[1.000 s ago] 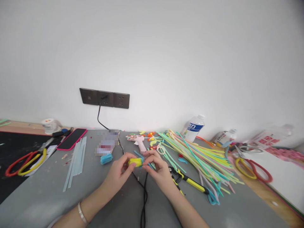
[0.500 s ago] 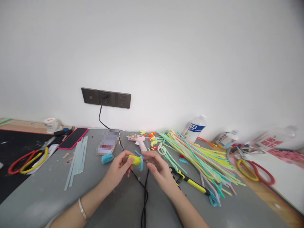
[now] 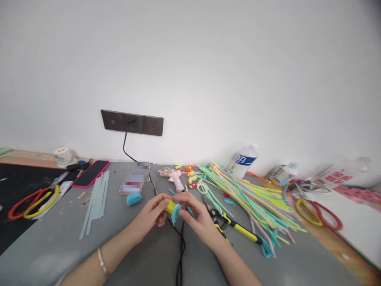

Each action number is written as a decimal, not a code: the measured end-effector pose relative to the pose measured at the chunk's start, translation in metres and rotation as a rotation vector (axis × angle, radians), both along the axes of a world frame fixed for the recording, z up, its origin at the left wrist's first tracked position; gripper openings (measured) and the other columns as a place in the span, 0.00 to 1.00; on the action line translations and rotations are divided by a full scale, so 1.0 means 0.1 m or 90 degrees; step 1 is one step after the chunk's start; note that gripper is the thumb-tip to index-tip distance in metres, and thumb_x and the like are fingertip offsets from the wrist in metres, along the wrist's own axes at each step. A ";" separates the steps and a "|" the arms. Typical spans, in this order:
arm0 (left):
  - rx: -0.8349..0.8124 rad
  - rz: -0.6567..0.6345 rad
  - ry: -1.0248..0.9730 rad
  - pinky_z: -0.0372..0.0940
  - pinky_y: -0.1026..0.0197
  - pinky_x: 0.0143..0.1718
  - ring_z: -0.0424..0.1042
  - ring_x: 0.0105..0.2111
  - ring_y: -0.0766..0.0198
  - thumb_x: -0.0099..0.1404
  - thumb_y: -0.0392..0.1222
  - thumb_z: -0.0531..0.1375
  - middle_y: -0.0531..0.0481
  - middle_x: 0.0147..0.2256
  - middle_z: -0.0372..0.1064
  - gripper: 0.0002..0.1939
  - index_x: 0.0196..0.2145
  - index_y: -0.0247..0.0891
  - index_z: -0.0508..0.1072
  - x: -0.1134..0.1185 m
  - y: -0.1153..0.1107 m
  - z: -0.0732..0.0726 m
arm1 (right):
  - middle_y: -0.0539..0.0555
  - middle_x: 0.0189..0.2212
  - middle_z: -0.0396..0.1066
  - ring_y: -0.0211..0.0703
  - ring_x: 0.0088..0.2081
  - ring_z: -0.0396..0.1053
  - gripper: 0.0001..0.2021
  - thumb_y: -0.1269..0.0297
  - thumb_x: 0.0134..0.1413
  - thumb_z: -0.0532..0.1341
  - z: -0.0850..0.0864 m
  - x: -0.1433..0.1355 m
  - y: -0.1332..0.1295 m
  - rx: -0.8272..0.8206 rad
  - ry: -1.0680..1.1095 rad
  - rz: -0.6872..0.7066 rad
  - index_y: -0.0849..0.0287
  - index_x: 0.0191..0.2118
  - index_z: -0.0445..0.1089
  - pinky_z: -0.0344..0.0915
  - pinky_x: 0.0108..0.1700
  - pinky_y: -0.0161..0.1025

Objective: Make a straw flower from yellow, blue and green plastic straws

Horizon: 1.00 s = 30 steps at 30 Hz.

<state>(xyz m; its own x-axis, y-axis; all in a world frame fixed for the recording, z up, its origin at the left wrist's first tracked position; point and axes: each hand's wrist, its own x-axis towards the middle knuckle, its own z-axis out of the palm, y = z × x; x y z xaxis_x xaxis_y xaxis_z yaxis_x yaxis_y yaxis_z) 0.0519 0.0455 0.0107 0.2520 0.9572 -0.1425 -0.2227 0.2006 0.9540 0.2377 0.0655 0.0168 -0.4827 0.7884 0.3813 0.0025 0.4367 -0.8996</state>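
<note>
The head view looks forward and down across the grey table (image 3: 149,258) to the wall (image 3: 208,71).

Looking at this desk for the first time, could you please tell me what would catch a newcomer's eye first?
Probably the bright fan of pipe cleaners, spread over the right side of the desk. Next, near the middle, the left hand holds a yellow and blue piece, with the right hand at its blue end. The pink-edged phone stands out at back left.
</note>
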 end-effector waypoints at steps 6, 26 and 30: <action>-0.036 -0.068 0.018 0.41 0.70 0.16 0.43 0.15 0.75 0.59 0.61 0.61 0.64 0.16 0.48 0.21 0.31 0.38 0.67 0.01 -0.03 0.03 | 0.56 0.38 0.69 0.46 0.41 0.68 0.09 0.56 0.57 0.63 -0.02 -0.01 0.03 -0.056 0.038 0.007 0.56 0.32 0.74 0.62 0.46 0.42; 0.005 -0.125 0.084 0.47 0.70 0.15 0.47 0.13 0.75 0.61 0.64 0.57 0.64 0.14 0.51 0.24 0.27 0.38 0.63 0.01 -0.03 0.01 | 0.49 0.24 0.69 0.38 0.28 0.67 0.13 0.54 0.52 0.66 -0.07 -0.03 0.06 -0.223 0.090 -0.025 0.59 0.30 0.68 0.62 0.34 0.35; -0.004 -0.139 0.106 0.51 0.71 0.14 0.52 0.12 0.75 0.60 0.64 0.57 0.62 0.13 0.56 0.24 0.28 0.38 0.64 0.00 -0.04 0.00 | 0.51 0.28 0.72 0.41 0.30 0.70 0.08 0.59 0.53 0.66 -0.09 -0.02 0.06 -0.128 0.058 -0.054 0.58 0.37 0.75 0.64 0.35 0.37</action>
